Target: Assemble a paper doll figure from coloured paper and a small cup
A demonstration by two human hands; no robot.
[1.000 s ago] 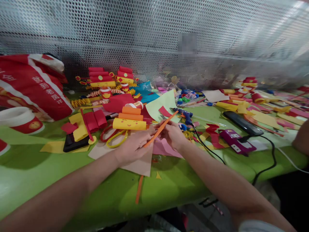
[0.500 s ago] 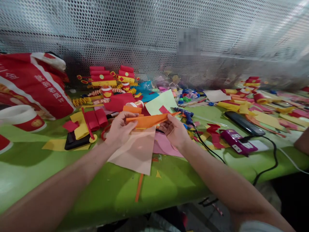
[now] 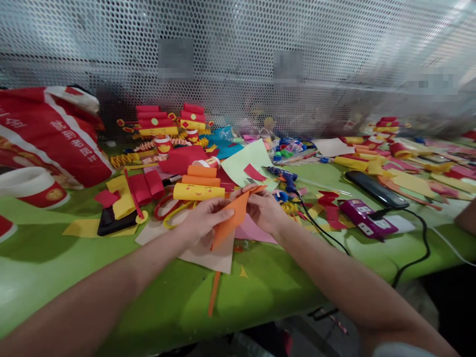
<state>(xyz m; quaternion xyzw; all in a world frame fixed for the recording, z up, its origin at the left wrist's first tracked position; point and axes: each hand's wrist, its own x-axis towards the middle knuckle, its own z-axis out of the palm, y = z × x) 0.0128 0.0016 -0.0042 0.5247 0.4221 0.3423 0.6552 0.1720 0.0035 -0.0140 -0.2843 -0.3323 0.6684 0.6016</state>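
Red bag (image 3: 61,136) behind a cup (image 3: 41,192), black device (image 3: 375,188) near a power strip (image 3: 366,216)

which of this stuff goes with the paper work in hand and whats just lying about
Part of the work, some by judgement:
orange paper, held by the left hand and right hand
yellow paper roll with a face, probably
blue glue gun, probably

Seemingly just lying about:
black phone
red bag
red-and-white cup

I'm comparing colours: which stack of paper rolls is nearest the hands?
The orange-topped stack just beyond the left hand, with a smiling yellow roll; the red-topped stacks are farther back.
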